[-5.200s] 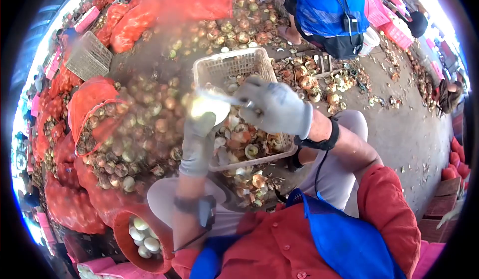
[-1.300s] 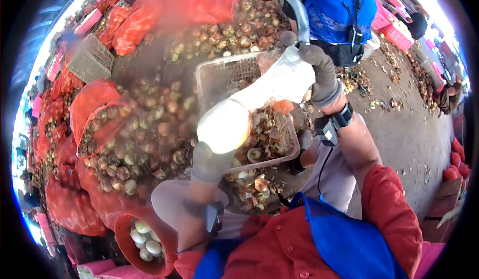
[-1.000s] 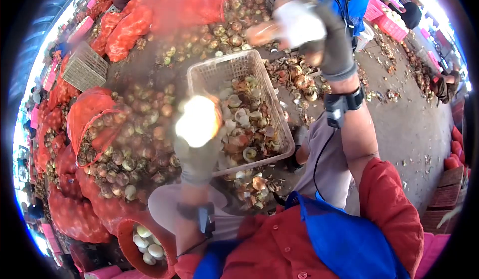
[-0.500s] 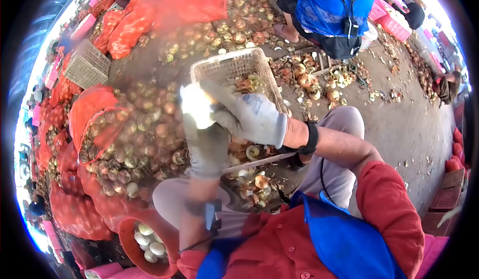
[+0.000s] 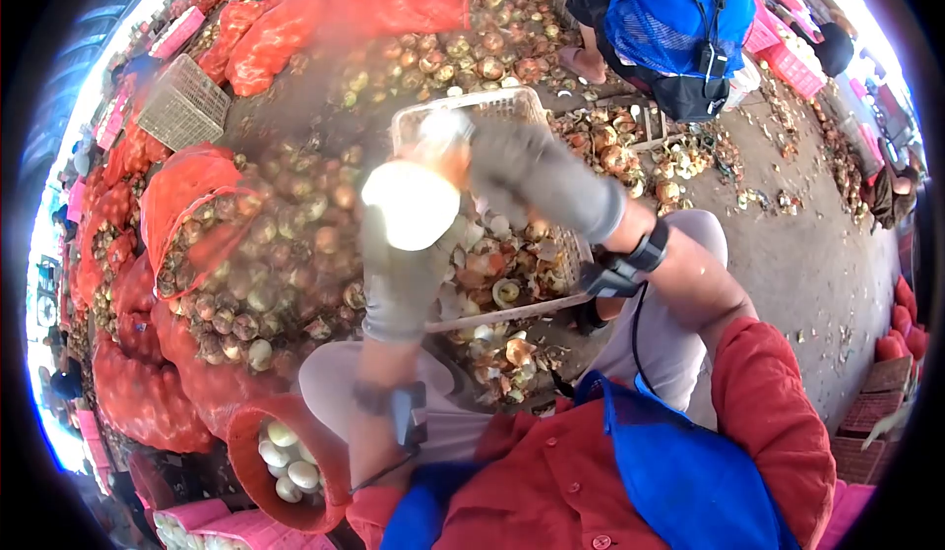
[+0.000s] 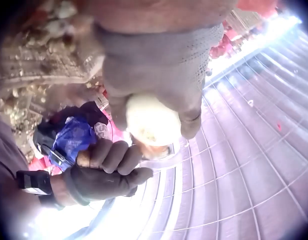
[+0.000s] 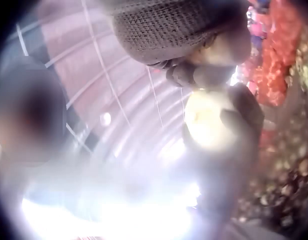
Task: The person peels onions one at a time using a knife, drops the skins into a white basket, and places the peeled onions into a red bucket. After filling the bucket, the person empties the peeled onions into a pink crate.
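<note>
My gloved left hand [image 5: 402, 284] grips a peeled white onion [image 5: 411, 206], its fingers round the sides in the left wrist view. My gloved right hand [image 5: 536, 176] is curled round a knife just above and right of the onion. A curved strip of its blade [image 6: 168, 161] shows beyond the onion in the left wrist view; the handle is hidden in the fist. A brownish flap of skin [image 5: 451, 163] stands at the onion's upper edge in the head view. Glare whitens the onion, and motion blurs the right hand.
Below the hands stands a plastic crate [image 5: 561, 299] with onion peels. An orange bucket [image 5: 330, 452] of peeled onions is at lower left. Unpeeled onions [image 5: 236, 324] and red mesh sacks [image 5: 148, 397] lie left. A person in a blue vest [image 5: 674, 19] crouches ahead.
About a second ago the right hand swung up and away, ahead and right, with the knife. It came back over the onion and now sits slightly off it. The left hand keeps holding an onion.
</note>
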A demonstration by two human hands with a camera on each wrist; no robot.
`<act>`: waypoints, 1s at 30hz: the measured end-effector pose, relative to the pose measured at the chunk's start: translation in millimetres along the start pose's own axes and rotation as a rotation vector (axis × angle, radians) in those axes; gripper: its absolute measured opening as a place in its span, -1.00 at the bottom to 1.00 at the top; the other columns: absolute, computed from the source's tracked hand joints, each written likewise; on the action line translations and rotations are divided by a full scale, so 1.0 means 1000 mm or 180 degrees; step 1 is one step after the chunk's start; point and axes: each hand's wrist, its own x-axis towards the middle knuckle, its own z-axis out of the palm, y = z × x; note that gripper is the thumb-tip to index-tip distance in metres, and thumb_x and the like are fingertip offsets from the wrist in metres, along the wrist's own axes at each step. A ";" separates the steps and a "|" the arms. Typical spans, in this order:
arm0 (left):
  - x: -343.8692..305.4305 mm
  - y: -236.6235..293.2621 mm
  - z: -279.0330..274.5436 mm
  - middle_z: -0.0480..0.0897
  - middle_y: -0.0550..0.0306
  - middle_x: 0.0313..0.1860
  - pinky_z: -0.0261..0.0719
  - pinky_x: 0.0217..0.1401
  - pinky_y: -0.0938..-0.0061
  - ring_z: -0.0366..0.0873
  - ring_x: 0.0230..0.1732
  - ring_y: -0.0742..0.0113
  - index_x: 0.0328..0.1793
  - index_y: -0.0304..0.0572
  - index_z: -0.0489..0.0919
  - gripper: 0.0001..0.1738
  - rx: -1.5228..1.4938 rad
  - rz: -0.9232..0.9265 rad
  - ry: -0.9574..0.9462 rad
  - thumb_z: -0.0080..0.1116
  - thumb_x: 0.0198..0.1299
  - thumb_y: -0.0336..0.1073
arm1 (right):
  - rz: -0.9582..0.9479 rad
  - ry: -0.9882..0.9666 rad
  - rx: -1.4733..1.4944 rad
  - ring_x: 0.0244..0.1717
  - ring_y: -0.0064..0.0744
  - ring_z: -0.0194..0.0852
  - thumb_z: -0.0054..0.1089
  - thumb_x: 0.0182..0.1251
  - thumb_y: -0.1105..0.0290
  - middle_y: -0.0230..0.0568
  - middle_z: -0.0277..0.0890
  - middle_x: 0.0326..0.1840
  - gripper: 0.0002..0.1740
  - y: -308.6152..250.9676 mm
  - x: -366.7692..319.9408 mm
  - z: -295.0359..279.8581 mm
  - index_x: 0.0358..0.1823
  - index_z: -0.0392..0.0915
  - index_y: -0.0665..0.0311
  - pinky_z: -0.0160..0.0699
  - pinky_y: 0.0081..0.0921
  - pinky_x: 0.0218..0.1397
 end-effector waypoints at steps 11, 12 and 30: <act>-0.002 -0.009 0.010 0.61 0.02 0.34 0.59 0.41 0.29 0.65 0.26 0.12 0.44 -0.30 0.34 -0.33 0.0581 -0.0263 -0.0176 0.40 0.41 -0.13 | 0.0762 0.0580 -0.0887 -0.61 -0.34 0.59 0.15 0.61 0.17 -0.15 0.63 -0.45 -0.35 0.019 -0.024 0.015 0.59 0.26 0.30 0.62 -0.27 -0.37; -0.003 -0.007 0.012 0.61 0.02 0.34 0.59 0.41 0.29 0.65 0.26 0.12 0.44 -0.30 0.34 -0.33 0.0574 -0.0272 -0.0185 0.40 0.41 -0.13 | 0.0764 0.0216 -0.0786 -0.56 -0.24 0.65 0.16 0.60 0.21 -0.11 0.67 -0.41 -0.30 0.004 -0.024 0.023 0.64 0.18 0.31 0.65 -0.25 -0.32; 0.005 0.023 0.003 0.30 -0.04 0.65 0.22 0.75 -0.01 0.29 0.62 0.01 0.71 -0.13 0.18 0.19 -0.2486 -0.1619 -0.0367 0.11 0.24 0.61 | 0.1158 0.0607 0.1396 -0.68 -0.69 0.21 -0.11 0.76 -0.04 -0.54 0.30 -0.62 -0.51 0.017 -0.004 -0.021 -0.34 0.43 0.10 0.19 -0.63 -0.62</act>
